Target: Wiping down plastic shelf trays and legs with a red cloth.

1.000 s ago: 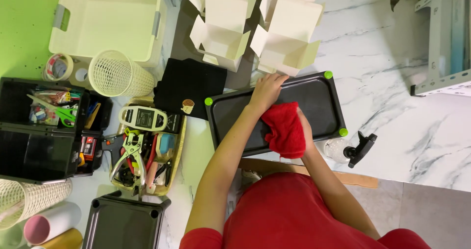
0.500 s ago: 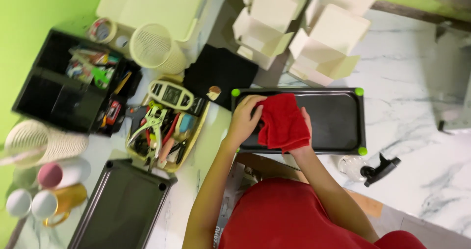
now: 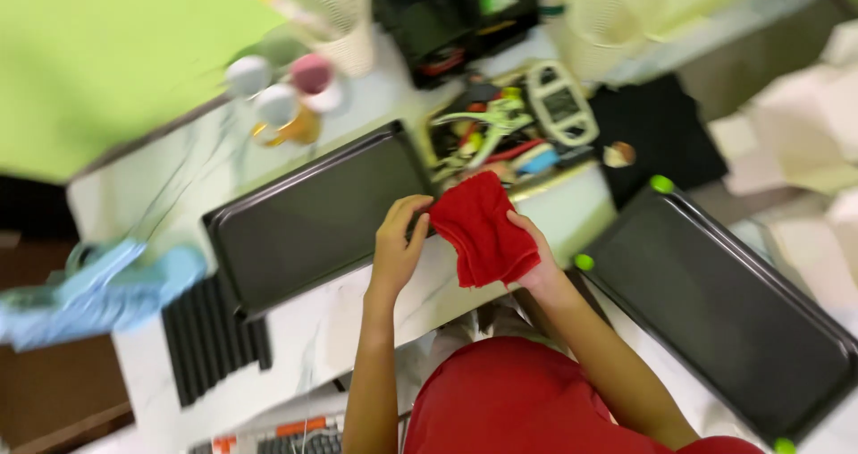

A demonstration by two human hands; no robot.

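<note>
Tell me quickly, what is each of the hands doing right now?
Left hand: closed on the red cloth's left edge.
Right hand: holding the same red cloth.

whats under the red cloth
The red cloth, held by the left hand and right hand, hangs over the white marble counter. The right palm behind it is hidden.

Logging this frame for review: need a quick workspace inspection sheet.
Surface: white marbled counter, crowded.
Job's things: folded red cloth, held above the counter edge between two black trays.
Clutter: open tray of mixed tools, white mesh baskets, pastel balls by a yellow cup, black mat.
Grippers: left hand and right hand both grip the cloth.
Cables: nothing seen.
Surroundings: green wall, light blue fabric, white boxes; frame blurred.
</note>
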